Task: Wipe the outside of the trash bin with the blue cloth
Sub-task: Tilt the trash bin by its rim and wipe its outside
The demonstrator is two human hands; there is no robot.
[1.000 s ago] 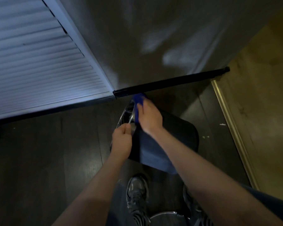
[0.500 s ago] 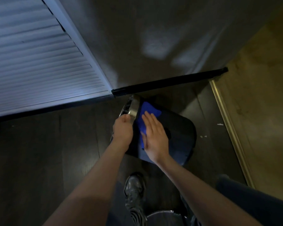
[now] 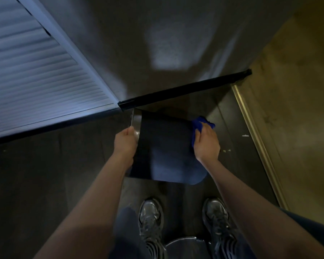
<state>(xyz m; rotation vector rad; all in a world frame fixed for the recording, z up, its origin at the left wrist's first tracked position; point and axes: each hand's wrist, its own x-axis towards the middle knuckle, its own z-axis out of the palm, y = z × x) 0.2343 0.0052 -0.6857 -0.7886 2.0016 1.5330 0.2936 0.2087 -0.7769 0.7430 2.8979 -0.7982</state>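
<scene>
A dark trash bin (image 3: 165,146) lies tipped on the dark floor in front of my feet, its shiny metal rim (image 3: 134,124) to the left. My left hand (image 3: 125,143) grips that rim. My right hand (image 3: 206,144) presses the blue cloth (image 3: 200,125) against the bin's right end. Most of the cloth is hidden under my palm; a bunched blue part sticks out above my fingers.
A grey wall with a black baseboard (image 3: 185,88) stands just behind the bin. A white louvered door (image 3: 36,71) is at the left. A metal floor strip (image 3: 256,139) and lighter flooring lie at the right. My shoes (image 3: 151,217) and a round metal object (image 3: 183,247) sit below.
My right hand slid the cloth from the bin's left part near the rim across to its right end. The bin has turned more square to me. My left hand stayed on the rim.
</scene>
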